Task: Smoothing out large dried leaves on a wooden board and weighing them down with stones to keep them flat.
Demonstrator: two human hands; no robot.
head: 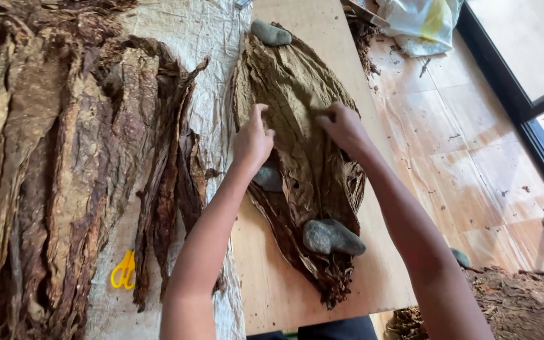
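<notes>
A stack of flattened brown dried leaves (297,94) lies on a pale wooden board (266,289). My left hand (251,141) presses on the left side of the top leaf, fingers curled on it. On the right side of the same leaf my right hand (343,126) rests with its fingers spread flat. A grey stone (332,237) weighs down the near end of the stack, another grey stone (270,33) sits on the far end, and a third stone (267,178) lies partly hidden under my left wrist.
A large heap of dark crumpled dried leaves (58,157) covers a pale cloth (190,38) at the left, with yellow-handled scissors (123,269) near its front. Leaf scraps (517,302) lie at the lower right. A plastic bag (420,22) sits on the tiled floor near a window frame.
</notes>
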